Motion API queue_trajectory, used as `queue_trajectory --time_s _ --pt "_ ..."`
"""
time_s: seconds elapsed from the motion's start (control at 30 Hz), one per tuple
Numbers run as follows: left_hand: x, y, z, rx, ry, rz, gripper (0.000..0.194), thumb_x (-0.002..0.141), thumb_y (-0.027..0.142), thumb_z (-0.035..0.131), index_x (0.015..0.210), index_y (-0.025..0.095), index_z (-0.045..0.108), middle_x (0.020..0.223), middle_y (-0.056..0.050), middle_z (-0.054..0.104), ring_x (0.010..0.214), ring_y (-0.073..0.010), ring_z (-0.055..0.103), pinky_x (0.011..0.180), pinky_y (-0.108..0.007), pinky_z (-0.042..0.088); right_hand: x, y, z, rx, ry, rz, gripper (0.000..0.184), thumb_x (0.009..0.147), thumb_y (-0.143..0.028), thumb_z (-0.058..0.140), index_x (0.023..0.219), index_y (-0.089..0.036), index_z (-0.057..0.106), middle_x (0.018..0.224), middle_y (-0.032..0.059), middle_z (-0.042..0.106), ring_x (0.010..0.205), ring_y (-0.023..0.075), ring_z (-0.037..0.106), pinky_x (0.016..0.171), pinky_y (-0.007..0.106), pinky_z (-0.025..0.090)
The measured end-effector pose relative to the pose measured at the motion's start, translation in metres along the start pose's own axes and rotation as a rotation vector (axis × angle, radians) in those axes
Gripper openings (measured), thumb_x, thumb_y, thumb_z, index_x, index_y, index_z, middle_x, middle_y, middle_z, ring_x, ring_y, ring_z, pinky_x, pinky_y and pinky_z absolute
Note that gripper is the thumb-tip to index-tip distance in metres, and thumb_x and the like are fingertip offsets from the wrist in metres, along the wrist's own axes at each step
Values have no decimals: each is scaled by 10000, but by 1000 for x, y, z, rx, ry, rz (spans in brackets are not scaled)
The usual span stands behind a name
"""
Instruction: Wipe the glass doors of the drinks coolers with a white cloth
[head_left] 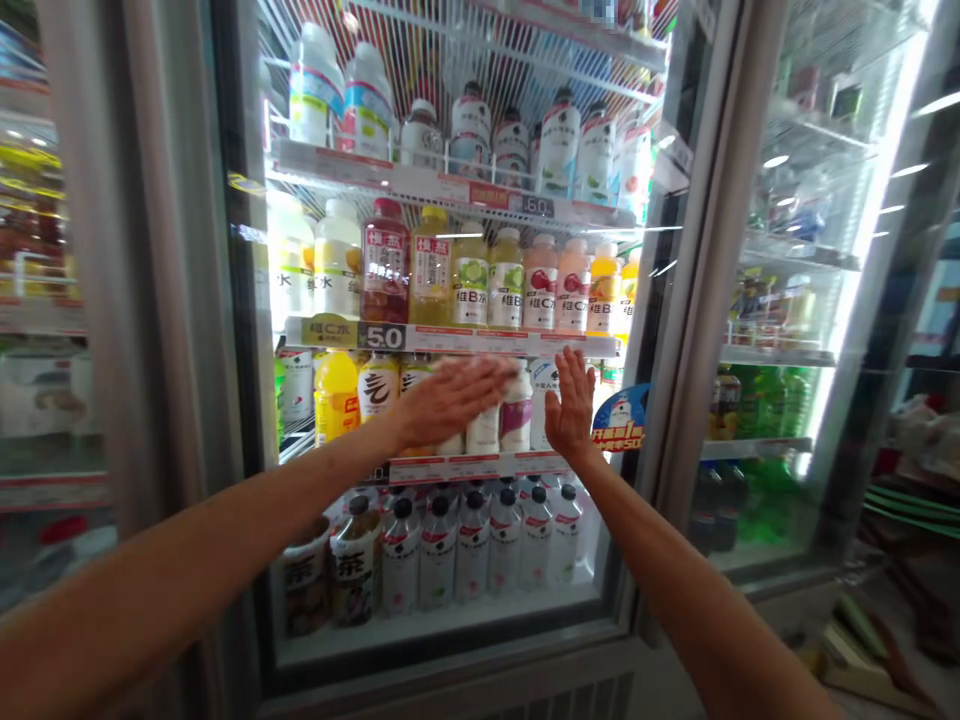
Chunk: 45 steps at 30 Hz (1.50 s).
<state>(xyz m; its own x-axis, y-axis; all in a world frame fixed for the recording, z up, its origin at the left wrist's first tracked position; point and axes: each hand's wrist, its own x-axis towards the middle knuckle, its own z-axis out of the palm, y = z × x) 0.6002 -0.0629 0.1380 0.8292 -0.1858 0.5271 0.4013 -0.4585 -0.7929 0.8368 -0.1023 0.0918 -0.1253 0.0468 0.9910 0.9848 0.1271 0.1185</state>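
Lit glass-fronted fridge (450,672), stocked shelves (517,344), left hand (456,398), right hand (571,408) outstretched

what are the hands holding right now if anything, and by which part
Nothing seems to be held: the left hand and right hand are open, fingers extended, before the glass door; their palms are hidden.

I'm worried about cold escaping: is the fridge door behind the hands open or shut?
Shut: the glass door spans the shelves, its blue sticker and light reflections overlapping them.
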Motion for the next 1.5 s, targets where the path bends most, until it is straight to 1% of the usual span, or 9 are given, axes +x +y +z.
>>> queue_trajectory --time_s 0.13,0.27,0.33,0.5,0.73,0.9,1.1,1.27,1.5 --pt "16 -2 2 36 145 -415 576 874 249 365 1409 166 170 1473 -85 208 1377 -230 50 1117 -445 120 -4 10 -13 25 -17 7 560 872 -257 268 1413 -231 128 1464 74 262 1371 189 174 1080 480 228" --pt "15 30 14 -40 -10 189 568 862 189 353 1403 176 181 1483 -28 191 1374 -163 86 1116 -342 166 -13 29 -22 -60 47 155 529 883 -272 270 1403 -227 184 1440 97 313 1358 217 216 1070 527 206" --pt "21 29 15 -48 -47 254 539 872 175 324 1396 196 203 1483 -5 191 1371 -148 111 1115 -335 168 -17 41 -24 -80 42 186 519 883 -271 276 1396 -220 212 1424 107 341 1348 219 244 1063 523 224" --pt "49 11 10 -24 79 -281 543 873 203 331 1399 158 200 1475 -74 207 1374 -229 81 1116 -446 112 -26 61 -25 -15 18 131 528 876 -277 294 1394 -212 217 1443 95 311 1359 198 217 1068 476 265" --pt "60 39 20 -135 -106 284 537 857 152 318 1385 208 238 1476 4 215 1369 -137 118 1125 -339 147 -28 69 -32 90 29 95 522 869 -296 291 1381 -211 245 1405 98 375 1335 207 278 1061 485 291" --pt "89 22 16 -81 38 -221 539 868 159 317 1394 144 203 1487 -67 168 1372 -246 66 1112 -459 104 -27 71 -39 176 21 122 531 859 -320 300 1370 -173 280 1385 107 404 1320 219 307 1053 468 321" --pt "78 72 33 -180 -105 314 493 876 165 316 1366 203 282 1468 -6 238 1356 -145 183 1115 -332 164 -29 73 -48 319 65 283 513 874 -336 289 1363 -181 301 1379 104 413 1251 199 416 1027 427 373" --pt "94 65 31 -135 8 -92 567 855 136 336 1399 117 174 1483 -86 164 1369 -228 110 1113 -436 138 -36 73 -48 365 116 360 510 887 -350 278 1361 -166 299 1384 126 397 1256 195 410 1040 433 354" --pt "32 135 53 -194 -132 428 471 852 202 359 1322 178 368 1448 -18 289 1347 -164 216 1109 -343 209 -48 59 -45 245 60 327 502 892 -340 239 1378 -220 262 1412 89 358 1321 192 302 1069 474 296"
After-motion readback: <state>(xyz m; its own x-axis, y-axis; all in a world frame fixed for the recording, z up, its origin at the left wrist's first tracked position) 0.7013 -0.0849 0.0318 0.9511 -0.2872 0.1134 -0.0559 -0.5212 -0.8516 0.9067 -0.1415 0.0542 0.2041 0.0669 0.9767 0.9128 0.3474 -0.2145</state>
